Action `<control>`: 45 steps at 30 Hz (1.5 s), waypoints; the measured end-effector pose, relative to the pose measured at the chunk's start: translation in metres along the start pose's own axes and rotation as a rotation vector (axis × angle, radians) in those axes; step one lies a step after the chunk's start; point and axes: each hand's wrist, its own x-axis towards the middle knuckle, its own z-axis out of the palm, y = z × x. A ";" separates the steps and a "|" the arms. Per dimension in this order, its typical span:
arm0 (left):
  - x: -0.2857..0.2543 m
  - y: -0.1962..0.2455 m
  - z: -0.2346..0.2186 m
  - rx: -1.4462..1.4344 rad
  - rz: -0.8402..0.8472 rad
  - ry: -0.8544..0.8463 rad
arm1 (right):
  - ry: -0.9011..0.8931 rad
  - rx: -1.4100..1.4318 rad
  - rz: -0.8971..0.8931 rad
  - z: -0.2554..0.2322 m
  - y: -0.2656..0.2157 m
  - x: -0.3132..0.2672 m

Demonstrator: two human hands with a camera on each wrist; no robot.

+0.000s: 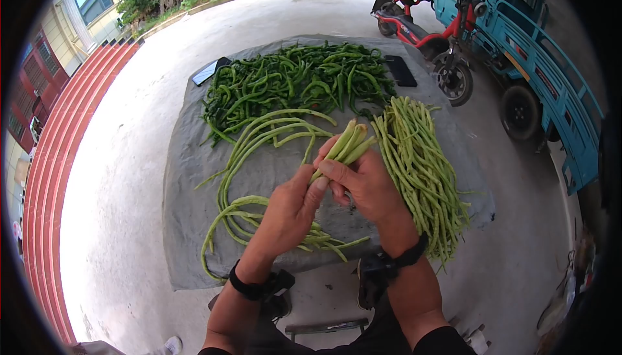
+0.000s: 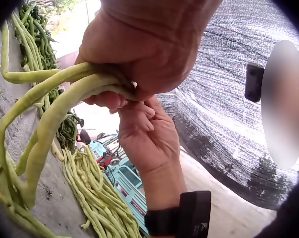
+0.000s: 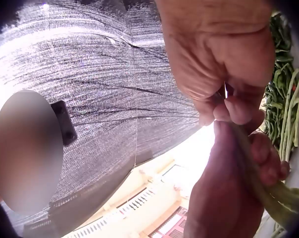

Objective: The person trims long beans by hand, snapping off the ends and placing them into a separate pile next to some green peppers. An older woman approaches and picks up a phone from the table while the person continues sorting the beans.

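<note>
A small bunch of long green beans (image 1: 350,142) is held by both hands over the cloth, its ends bunched together and pointing up and away. My left hand (image 1: 293,209) grips the bunch, and the bent lengths of the beans (image 2: 58,106) trail out of it in the left wrist view. Against it, my right hand (image 1: 369,185) pinches the beans near their ends, thumb on top. The right wrist view has the right hand (image 3: 221,49) above the left hand (image 3: 228,183), fingers meeting at the beans. Loose long beans (image 1: 227,180) curve over the cloth on the left.
A grey cloth (image 1: 194,225) lies under everything. Green peppers (image 1: 291,80) are heaped at its far side, between two dark phone-like slabs (image 1: 402,71). A thick pile of long beans (image 1: 421,173) lies at right. Beyond stand a red scooter (image 1: 431,37) and a blue cargo tricycle (image 1: 551,63).
</note>
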 end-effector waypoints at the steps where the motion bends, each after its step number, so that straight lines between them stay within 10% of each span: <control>1: 0.000 -0.003 0.000 0.023 0.020 0.006 | 0.004 0.004 0.009 0.001 -0.002 -0.001; 25: -0.001 -0.004 -0.001 -0.049 0.039 0.139 | -0.097 -0.036 0.083 -0.013 -0.006 -0.003; 34: -0.001 -0.015 -0.011 -0.322 -0.025 0.262 | 0.646 0.166 -0.274 -0.066 -0.025 0.005; 45: -0.001 -0.014 -0.009 -0.311 -0.014 0.291 | 0.502 0.443 -0.344 -0.129 -0.012 -0.002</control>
